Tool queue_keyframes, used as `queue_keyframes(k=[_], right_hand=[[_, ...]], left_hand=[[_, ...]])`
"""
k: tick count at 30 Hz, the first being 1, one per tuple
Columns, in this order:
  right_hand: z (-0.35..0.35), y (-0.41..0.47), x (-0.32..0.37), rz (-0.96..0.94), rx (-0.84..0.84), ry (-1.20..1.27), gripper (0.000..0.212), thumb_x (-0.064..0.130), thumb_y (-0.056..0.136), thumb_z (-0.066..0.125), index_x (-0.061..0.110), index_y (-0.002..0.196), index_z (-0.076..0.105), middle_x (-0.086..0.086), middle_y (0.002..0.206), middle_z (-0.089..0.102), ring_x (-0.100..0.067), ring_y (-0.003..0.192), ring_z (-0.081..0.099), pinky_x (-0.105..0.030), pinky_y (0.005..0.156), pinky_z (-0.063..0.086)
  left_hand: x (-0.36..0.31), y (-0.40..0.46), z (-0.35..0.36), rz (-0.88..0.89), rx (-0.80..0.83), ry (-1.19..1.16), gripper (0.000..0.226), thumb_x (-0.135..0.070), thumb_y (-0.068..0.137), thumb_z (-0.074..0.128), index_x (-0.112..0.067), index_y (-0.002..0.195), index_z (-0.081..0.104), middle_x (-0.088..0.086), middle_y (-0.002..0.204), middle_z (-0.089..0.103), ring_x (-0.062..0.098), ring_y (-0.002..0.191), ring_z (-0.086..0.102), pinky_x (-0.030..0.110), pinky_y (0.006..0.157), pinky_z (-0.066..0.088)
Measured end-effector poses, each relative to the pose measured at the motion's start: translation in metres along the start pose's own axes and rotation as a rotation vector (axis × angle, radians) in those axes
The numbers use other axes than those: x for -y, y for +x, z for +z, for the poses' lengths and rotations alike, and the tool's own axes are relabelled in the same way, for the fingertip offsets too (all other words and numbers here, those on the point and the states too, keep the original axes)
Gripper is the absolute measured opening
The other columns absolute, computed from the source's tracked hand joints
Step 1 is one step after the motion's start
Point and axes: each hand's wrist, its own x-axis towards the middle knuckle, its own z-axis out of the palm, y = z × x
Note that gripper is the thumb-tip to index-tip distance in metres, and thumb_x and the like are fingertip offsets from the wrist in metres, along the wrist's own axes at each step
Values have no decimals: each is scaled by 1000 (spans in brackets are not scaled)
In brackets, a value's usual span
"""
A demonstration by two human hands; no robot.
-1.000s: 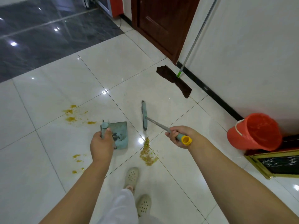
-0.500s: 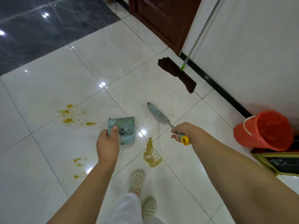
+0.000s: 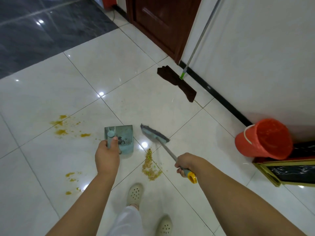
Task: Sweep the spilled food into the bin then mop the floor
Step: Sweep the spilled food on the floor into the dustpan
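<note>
Obs: your left hand (image 3: pixel 107 156) has its fingers curled round the upright grip of the teal dustpan (image 3: pixel 123 140); pan sits on the floor tiles (image 3: pixel 42 92), just left of the food; your right hand (image 3: pixel 185 163) has its fingers wrapped on the broom (image 3: pixel 154 134) shaft, near the yellow end cap; broom head lies beyond the food, just right of the pan.

Task thing: main heap of spilled food (image 3: pixel 150 165), loose grains w/ a few green bits, lies on a grout line between both hands, in front of your shoes; yellow smears (image 3: pixel 62 126) sit further left, more (image 3: pixel 71 178) nearer your left arm; these look wet or pasty, so prob. a mop job, not a broom job.

Handling, est.: grains light, dry-ish, will scatter or roll on glossy tile if struck hard; short, low strokes advised; grout groove may trap bits, so sweep along it where poss. Pan is light, stiff plastic; its lip must press flat on the tile or grains slide under; hold as you do, by the grip, w/ downward pressure. Broom light & stiff; a hold lower on the shaft would give finer control.

Bin: red bin (image 3: pixel 263 138) tilted at the wall, well apart to the right; carry pan level. Mop (image 3: pixel 177 82) leans on the wall by the door (image 3: pixel 163 23); untouched.
</note>
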Motion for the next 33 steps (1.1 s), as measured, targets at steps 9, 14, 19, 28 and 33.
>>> queue_keyframes(k=[9,14,19,28,33], right_hand=[[2,-13,-106,20,42,-113,22,0,94,48,-1,115,51,-13,74,48,-14,52,44,-16,38,37],[-1,-21,-156,19,55,-237,16,1,93,49,-2,109,50,-15,75,50,-16,53,46,-16,40,37],[2,-34,-198,47,62,-262,25,3,94,49,-2,118,51,-13,73,49,-14,54,45,-13,38,39],[-9,-66,-215,-12,51,-236,32,0,93,48,-3,125,51,-14,74,52,-14,52,45,-18,40,37],[-19,-72,-218,-27,-19,-194,32,0,94,48,-3,126,51,-13,71,52,-13,52,46,-15,38,37]], left_hand=[[28,-100,-7,21,-80,-40,35,-37,96,49,-5,87,56,5,73,57,20,66,52,26,54,39],[54,-145,-13,-9,-101,-52,35,-39,95,50,-5,88,57,10,80,61,25,73,55,30,62,42],[69,-183,-23,-14,-111,-45,35,-37,97,48,-3,89,57,7,76,58,16,62,51,25,50,35],[86,-206,-40,-35,-100,-27,42,-37,97,46,2,91,58,12,79,59,18,63,50,26,49,33],[97,-203,-51,-31,-82,-22,41,-40,96,47,-1,89,57,8,74,57,23,67,53,27,51,36]])
